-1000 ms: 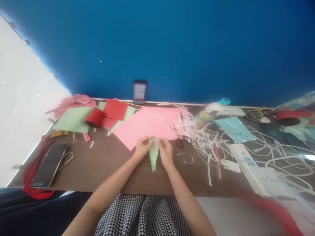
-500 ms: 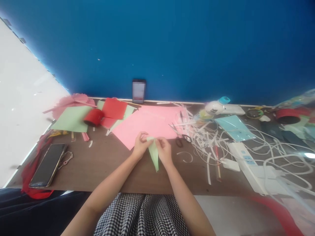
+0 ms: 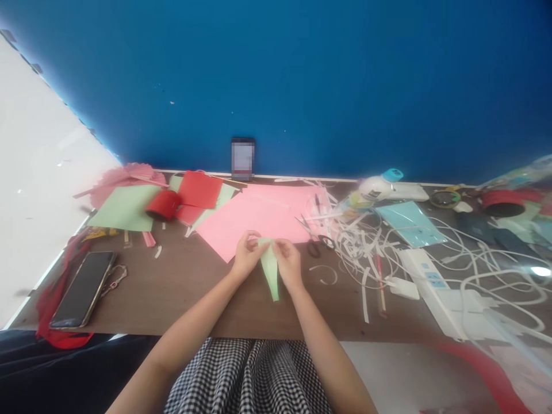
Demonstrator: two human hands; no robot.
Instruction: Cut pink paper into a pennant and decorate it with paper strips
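Observation:
A piece of light green paper [image 3: 269,270], wide at the top and narrowing toward its lower end, is held between my two hands above the brown table. My left hand [image 3: 247,252] pinches its upper left edge. On the upper right edge, the fingers of my right hand [image 3: 288,259] are closed, thumb and fingertips near the paper's middle fold. Just beyond my hands lie large pink sheets [image 3: 267,210]. A pair of scissors [image 3: 317,241] with dark handles rests to the right of my right hand.
On the left are a phone [image 3: 84,289], a red tape roll [image 3: 163,205], green paper [image 3: 127,208] and red paper [image 3: 199,190]. White cables [image 3: 474,247], a power strip [image 3: 431,290], paper strips and a glue bottle [image 3: 379,187] crowd the right. A small screen [image 3: 242,159] leans on the blue wall.
Both hands stay almost in place, still pinching the green paper. Its hanging lower part looks slightly wider and turned a little; the view has shifted very slightly.

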